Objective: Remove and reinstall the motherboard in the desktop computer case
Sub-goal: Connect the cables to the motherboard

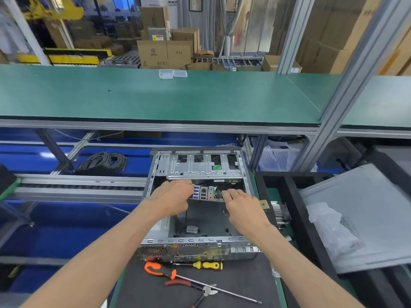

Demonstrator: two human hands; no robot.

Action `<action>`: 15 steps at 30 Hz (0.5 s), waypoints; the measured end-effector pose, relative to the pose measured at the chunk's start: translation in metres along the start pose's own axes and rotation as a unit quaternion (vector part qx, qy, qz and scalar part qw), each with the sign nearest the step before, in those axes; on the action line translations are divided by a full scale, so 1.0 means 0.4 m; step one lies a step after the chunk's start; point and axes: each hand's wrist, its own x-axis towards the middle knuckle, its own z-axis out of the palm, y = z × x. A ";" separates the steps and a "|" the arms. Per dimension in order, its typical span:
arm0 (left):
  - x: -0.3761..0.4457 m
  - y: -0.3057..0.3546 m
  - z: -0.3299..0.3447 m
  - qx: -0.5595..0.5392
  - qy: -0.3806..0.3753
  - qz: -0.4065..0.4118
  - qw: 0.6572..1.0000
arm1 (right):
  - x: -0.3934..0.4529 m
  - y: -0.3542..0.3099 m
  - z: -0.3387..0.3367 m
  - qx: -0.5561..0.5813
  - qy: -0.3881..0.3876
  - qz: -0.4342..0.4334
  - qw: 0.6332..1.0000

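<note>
Green-edged motherboard (208,193) gripped by curled left hand (172,197) and right hand (241,204).

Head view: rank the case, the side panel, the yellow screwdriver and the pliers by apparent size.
1. Side panel and case: similar, panel partly cut off, so unranked.
2. Pliers.
3. Yellow screwdriver.

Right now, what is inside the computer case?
Inside the computer case, both hands hold the tilted motherboard: left hand, right hand. The case floor beneath it is partly covered.
</note>
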 end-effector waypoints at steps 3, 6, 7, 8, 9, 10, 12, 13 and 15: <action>-0.029 0.003 -0.030 0.000 -0.004 -0.003 1.000 | -0.016 -0.015 -0.033 -0.004 -0.004 -0.005 1.000; -0.063 0.007 -0.057 -0.004 0.001 -0.003 1.000 | -0.034 -0.031 -0.068 -0.008 -0.001 -0.006 1.000; -0.077 0.009 -0.065 -0.007 0.004 -0.002 1.000 | -0.042 -0.036 -0.079 -0.012 0.003 -0.006 1.000; -0.090 0.012 -0.073 -0.012 0.009 -0.003 1.000 | -0.050 -0.041 -0.091 -0.016 0.009 -0.006 1.000; -0.105 0.014 -0.080 -0.016 0.017 -0.005 1.000 | -0.059 -0.047 -0.103 -0.021 0.016 -0.006 1.000; -0.119 0.016 -0.086 -0.020 0.025 -0.005 0.999 | -0.068 -0.053 -0.115 -0.025 0.023 -0.006 0.999; -0.146 0.019 -0.103 -0.023 0.041 -0.008 0.999 | -0.086 -0.064 -0.144 -0.033 0.040 -0.007 0.999; -0.159 0.021 -0.112 -0.023 0.049 -0.009 0.999 | -0.095 -0.070 -0.160 -0.036 0.048 -0.007 0.998; -0.180 0.025 -0.128 -0.029 0.062 -0.009 0.998 | -0.113 -0.077 -0.194 -0.041 0.062 -0.009 0.997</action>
